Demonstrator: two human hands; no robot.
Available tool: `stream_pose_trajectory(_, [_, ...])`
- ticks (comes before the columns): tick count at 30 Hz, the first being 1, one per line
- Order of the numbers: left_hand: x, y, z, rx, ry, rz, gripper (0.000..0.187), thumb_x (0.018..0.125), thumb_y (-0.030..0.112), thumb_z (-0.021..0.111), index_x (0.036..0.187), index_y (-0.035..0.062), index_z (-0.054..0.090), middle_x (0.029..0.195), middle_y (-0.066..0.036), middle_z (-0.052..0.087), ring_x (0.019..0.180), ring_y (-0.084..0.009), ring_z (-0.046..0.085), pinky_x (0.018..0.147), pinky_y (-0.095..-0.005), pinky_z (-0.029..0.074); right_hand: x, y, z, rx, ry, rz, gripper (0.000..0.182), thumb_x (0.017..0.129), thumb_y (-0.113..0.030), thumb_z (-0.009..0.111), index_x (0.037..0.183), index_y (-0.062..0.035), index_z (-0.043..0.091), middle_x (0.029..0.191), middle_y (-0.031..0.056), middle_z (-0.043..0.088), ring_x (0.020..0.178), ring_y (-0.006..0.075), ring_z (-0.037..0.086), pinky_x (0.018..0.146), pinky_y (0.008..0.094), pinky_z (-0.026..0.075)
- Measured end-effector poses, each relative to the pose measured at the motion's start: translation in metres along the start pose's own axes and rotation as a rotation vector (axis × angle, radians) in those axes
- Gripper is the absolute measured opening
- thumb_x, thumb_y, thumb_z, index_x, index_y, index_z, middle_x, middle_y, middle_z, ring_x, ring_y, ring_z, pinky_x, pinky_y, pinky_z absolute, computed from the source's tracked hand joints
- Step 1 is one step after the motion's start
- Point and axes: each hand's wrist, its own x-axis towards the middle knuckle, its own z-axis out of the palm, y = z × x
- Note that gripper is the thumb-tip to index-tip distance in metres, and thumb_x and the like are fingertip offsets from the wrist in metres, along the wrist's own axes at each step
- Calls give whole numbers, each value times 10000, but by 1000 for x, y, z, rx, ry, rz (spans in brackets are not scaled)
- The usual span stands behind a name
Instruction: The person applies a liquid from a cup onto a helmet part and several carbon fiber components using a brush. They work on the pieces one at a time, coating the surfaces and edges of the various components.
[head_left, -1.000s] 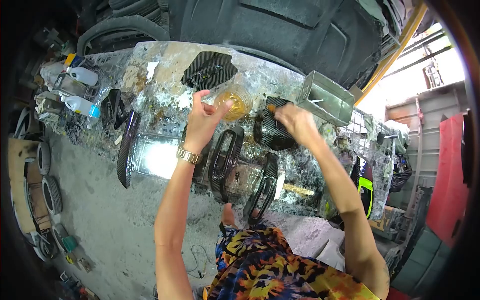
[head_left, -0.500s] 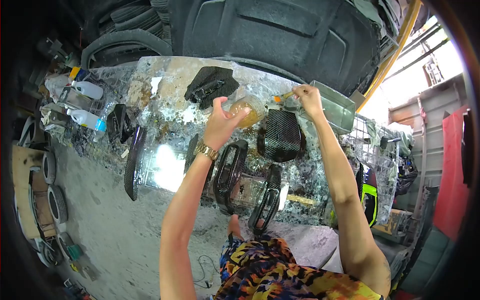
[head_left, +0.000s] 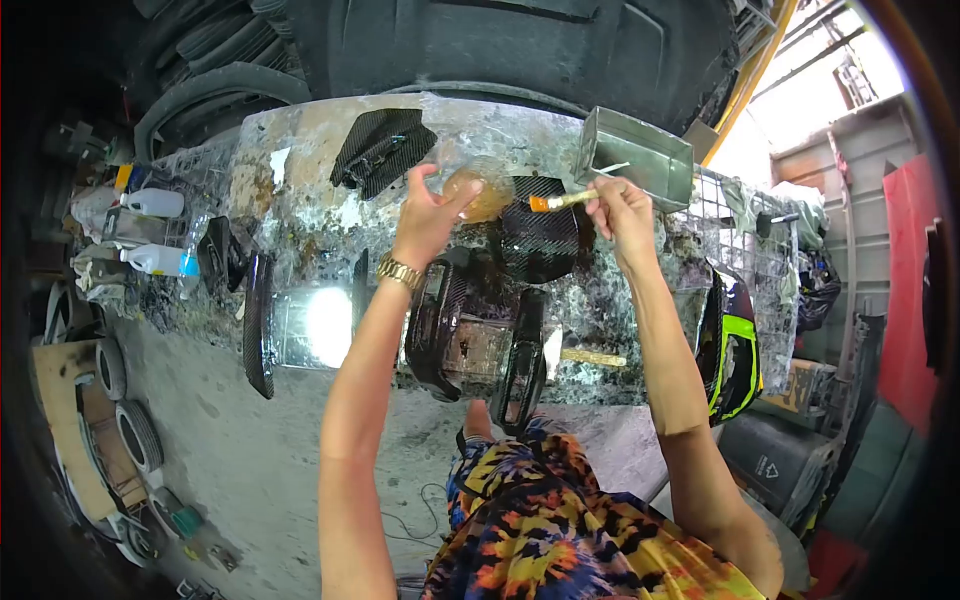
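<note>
My left hand is wrapped round the near left side of a clear cup of amber liquid. To its right, my right hand pinches a brush by its handle, with the orange part pointing left toward the cup. Just below the brush lies a glossy carbon-fibre panel. Beyond my left hand rests another black woven piece. Two looped black frames, one on the left and one on the right, lie at the near edge.
A metal tray stands at the table's back right. White bottles are at the far left. A black and neon-green part sits at the right. A wooden stick lies near the front edge.
The brush has come out over the black panel, level and pointing left, as my right hand turned. The view has shifted, and the cup remains in my left hand.
</note>
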Motion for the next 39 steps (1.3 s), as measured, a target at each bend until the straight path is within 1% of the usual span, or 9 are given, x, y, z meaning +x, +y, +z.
stream_pose_trajectory(7, [-9, 4, -13, 46, 28, -19, 842, 710, 525, 758, 1264, 4, 396, 736, -45, 548, 669, -148, 566, 619, -285, 463, -18, 21, -43, -416, 186, 71, 185, 924, -151, 548, 890, 4, 643, 623, 41, 621, 432, 53, 470, 374, 200, 342])
stream_pose_trajectory(14, [-5, 17, 2, 75, 8, 54, 792, 749, 465, 761, 1264, -14, 398, 733, -22, 536, 663, -105, 547, 615, -259, 459, -17, 32, -3, -258, -26, 143, 184, 913, -172, 564, 911, -2, 635, 625, 41, 629, 439, 54, 476, 377, 197, 350])
stream_pose_trajectory(18, [-5, 24, 12, 114, -27, 82, 879, 707, 548, 752, 1285, 2, 378, 761, -65, 546, 710, -177, 577, 660, -300, 475, -28, 30, -60, -335, 200, 146, 196, 914, -186, 577, 913, 0, 638, 646, 41, 632, 449, 45, 472, 377, 192, 340])
stream_pose_trajectory(24, [-6, 45, 37, 70, -145, 119, 865, 715, 532, 751, 1269, -15, 375, 750, -69, 542, 687, -171, 574, 643, -298, 471, -35, -45, -12, -297, 100, -121, 179, 934, -204, 573, 951, -58, 677, 675, -4, 605, 552, 11, 477, 434, 168, 337])
stream_pose_trajectory(26, [-6, 50, 45, 58, -137, 133, 769, 742, 461, 764, 1243, -4, 413, 717, -11, 524, 662, -102, 522, 602, -250, 432, -13, -27, -6, -656, -52, -655, 133, 903, -174, 614, 952, -71, 684, 689, 5, 618, 542, 24, 474, 476, 186, 354])
stream_pose_trajectory(27, [-6, 50, 47, 58, -139, 134, 769, 742, 461, 764, 1243, -4, 413, 717, -11, 524, 662, -102, 522, 602, -250, 432, -11, -23, -5, -656, -48, -655, 133, 903, -174, 614, 952, -71, 684, 689, 5, 618, 542, 24, 474, 476, 186, 354])
stream_pose_trajectory(30, [-1, 50, 46, 11, -144, 149, 765, 746, 453, 763, 1246, -6, 408, 711, -11, 522, 645, -97, 522, 585, -248, 429, -12, -36, -11, -305, 14, -91, 161, 912, -176, 601, 939, -36, 676, 656, 0, 591, 508, 27, 457, 458, 187, 340])
stream_pose_trajectory(34, [-2, 40, 29, 8, -63, 94, 763, 756, 448, 756, 1259, -5, 403, 712, -14, 525, 628, -97, 529, 582, -242, 434, 1, -20, -52, -46, 5, -45, 184, 937, -185, 566, 889, -21, 634, 634, -6, 582, 455, 15, 433, 375, 167, 294])
stream_pose_trajectory(39, [-8, 29, -7, 96, 8, 27, 747, 772, 426, 748, 1274, 2, 392, 728, -27, 542, 655, -103, 548, 607, -245, 450, 52, 9, -66, -339, -313, 190, 209, 936, -226, 581, 850, -37, 606, 621, -4, 579, 449, 19, 429, 379, 177, 302])
